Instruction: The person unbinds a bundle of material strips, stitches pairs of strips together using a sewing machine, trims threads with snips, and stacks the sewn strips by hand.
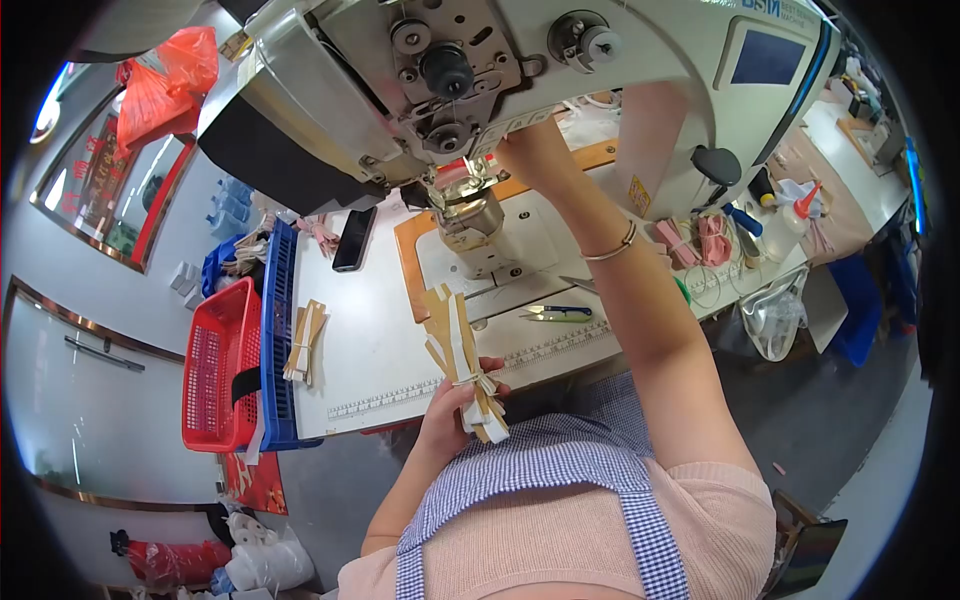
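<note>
Top center of frame, sewing machine (640, 80): biggest item; its head overhangs the work area.
Mid-frame, table (375, 320): pale top, ruler tape along near edge.
Left of frame, blue basket (280, 330): stands at table's edge, red basket (222, 350) just beside it.
Strip bundle (460, 350): lower center, over table's near edge. Tan and white strips, tied, upper ends splayed. Looks light, springy, fairly stiff lengthwise but bendable; not fragile. Material unclear, slipperiness too.
Second bundle (306, 340): lies on table beside blue basket; likely handles the same.
Left hand (445, 405): fingers wrapped round strip bundle near the tie.
Right hand (535, 155): upper center, reaching past the needle area; fingers hidden by machine, can't tell if gripping.
Snips (560, 314): lying on table, right of strip bundle.
Tie (468, 380): best hold point, I'd say; pinching one splayed end could pull a strip loose.
</note>
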`<state>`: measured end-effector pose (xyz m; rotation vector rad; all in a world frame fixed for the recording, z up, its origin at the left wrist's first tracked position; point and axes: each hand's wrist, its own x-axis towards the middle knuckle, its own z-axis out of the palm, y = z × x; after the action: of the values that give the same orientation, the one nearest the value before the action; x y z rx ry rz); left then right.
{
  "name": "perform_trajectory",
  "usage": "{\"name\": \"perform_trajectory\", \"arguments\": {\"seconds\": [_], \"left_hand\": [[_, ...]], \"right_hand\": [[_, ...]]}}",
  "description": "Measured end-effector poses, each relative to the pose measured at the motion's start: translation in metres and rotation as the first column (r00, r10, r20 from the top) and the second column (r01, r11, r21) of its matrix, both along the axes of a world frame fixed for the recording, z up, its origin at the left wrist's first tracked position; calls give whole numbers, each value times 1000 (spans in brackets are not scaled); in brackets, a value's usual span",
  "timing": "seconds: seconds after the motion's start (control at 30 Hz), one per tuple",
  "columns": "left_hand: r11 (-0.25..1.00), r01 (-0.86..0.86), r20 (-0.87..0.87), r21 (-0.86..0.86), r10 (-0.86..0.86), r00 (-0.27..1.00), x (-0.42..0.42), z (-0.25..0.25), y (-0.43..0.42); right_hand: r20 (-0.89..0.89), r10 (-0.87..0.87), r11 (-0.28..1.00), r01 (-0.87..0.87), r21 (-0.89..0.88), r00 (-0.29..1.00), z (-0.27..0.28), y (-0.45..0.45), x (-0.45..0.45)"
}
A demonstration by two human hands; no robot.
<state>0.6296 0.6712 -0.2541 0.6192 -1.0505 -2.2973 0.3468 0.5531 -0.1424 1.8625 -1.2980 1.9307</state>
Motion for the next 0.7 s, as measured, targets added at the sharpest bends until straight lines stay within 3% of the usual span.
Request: {"name": "perform_trajectory", "arguments": {"seconds": [0.07,0.3,0.37,0.4,0.47,0.7], "left_hand": [[1000,3,10,2,-3,1000,-2,-1,2],[999,34,41,-2,-34,999,-3,-7,10],[999,27,25,24,-28,999,-1,-11,11],[999,29,30,27,-30,999,0,-13,11],[1000,13,59,25,-14,998,2,-15,12],[999,41,133,19,-44,990,3,-16,18]], "right_hand": [[-92,-124,992,123,-7,988,-2,-3,1],[-58,-76,994,71,-80,995,-3,1,11],[-123,-165,978,178,105,979,-5,7,13],[-119,-166,978,179,109,979,-5,7,13],[-124,-137,991,137,-12,983,-7,6,15],[-42,-130,991,131,26,991,-12,4,19]]}}
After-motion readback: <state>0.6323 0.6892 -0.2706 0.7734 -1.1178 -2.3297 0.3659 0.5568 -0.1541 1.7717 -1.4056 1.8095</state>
